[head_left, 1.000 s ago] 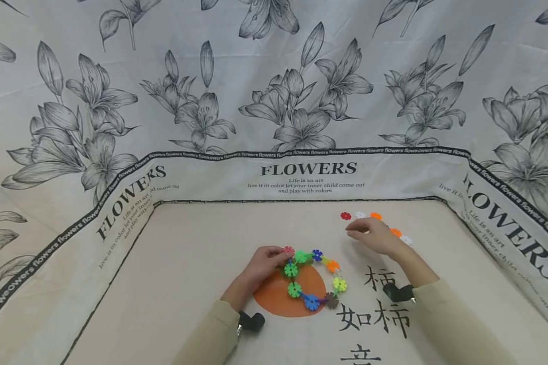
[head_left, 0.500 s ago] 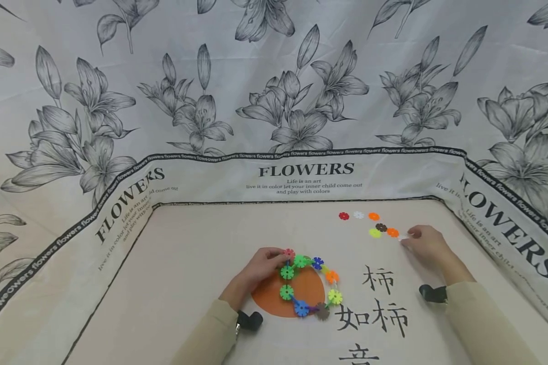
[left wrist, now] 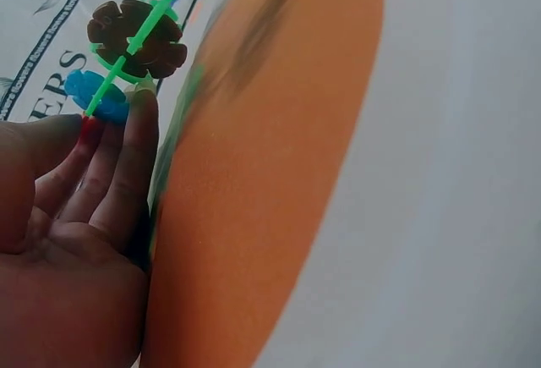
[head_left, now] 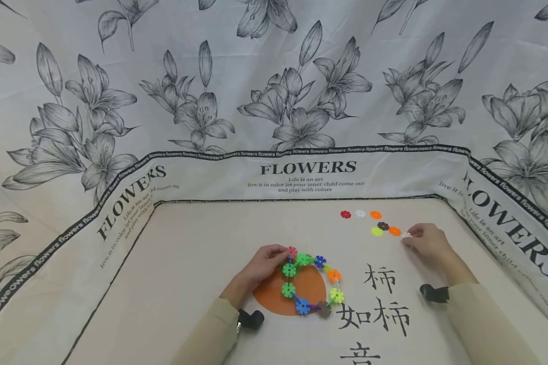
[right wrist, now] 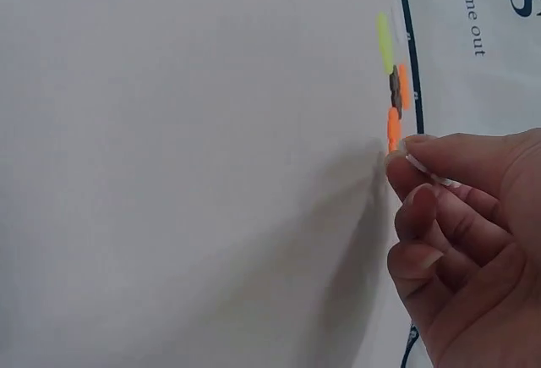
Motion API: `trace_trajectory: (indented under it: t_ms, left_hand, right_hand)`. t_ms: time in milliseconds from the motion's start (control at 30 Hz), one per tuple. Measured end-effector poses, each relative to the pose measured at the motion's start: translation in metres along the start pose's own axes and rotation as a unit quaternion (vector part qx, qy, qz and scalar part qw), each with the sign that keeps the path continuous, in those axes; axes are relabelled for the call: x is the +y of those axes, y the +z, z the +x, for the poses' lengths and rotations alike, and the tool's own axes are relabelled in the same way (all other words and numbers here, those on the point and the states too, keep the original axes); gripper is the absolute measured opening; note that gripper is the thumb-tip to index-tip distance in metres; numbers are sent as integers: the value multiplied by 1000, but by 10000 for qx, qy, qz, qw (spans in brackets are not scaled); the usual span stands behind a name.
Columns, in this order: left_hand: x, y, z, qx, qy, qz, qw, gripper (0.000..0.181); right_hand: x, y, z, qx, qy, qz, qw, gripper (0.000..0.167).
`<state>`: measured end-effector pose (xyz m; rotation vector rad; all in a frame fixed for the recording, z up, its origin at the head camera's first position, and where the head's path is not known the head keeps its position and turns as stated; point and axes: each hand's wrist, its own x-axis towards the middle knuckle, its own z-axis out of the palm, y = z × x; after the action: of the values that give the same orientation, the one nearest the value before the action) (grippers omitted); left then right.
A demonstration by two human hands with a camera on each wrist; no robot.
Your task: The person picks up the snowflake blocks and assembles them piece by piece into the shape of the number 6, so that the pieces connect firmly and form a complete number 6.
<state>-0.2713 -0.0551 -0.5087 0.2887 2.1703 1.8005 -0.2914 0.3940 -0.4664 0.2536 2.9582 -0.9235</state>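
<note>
In the head view my left hand (head_left: 261,264) pinches the red end disc (head_left: 292,251) of a linked chain of notched plastic snowflake discs (head_left: 288,290). The chain curves in a loop of green, blue, brown, yellow and orange discs above an orange printed circle (head_left: 267,299). In the left wrist view, thumb and fingers grip its red piece (left wrist: 88,131), with a brown disc (left wrist: 135,38) beyond. At the far right, my right hand (head_left: 431,243) pinches a white snowflake disc (head_left: 406,235); the right wrist view shows this white disc (right wrist: 428,170) edge-on between thumb and index finger.
Loose discs lie toward the back right: red (head_left: 345,214), white (head_left: 360,214), two orange including one (head_left: 395,231) beside my right fingertips, brown (head_left: 383,226) and yellow (head_left: 376,231). A flower-printed cloth (head_left: 310,182) rises behind and at both sides.
My right hand has moved right from above the loose discs to the white disc at their right end and now pinches it. The left hand keeps holding the chain, whose lower part has shifted slightly.
</note>
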Motion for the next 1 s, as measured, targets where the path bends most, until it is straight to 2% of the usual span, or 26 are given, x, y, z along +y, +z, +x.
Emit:
trace_trajectory:
  t_ms: [200, 400, 500, 633, 833, 1000]
  left_hand:
    - [3, -1, -2, 49, -47, 18, 10000, 24]
    - [3, -1, -1, 101, -132, 13, 9999, 24]
    - [2, 0, -1, 134, -154, 46, 9998, 24]
    - [1, 1, -1, 132, -130, 87, 9998, 24]
    - [3, 1, -2, 109, -129, 136, 9998, 24]
    - [3, 1, -1, 93, -152, 159, 9997, 23]
  right_hand:
    - [-25, 6, -8, -76, -615, 482, 9969, 40]
    - [-67, 19, -20, -437, -1178, 833, 9886, 39]
    - [-90, 26, -25, -657, -1303, 954, 9847, 39]
    - [-117, 37, -32, -1093, -1527, 1380, 9725, 39]
    - [-147, 55, -34, -1749, -2121, 1829, 9439, 36]
    - [-165, 69, -35, -2052, -2260, 1932, 9325, 38]
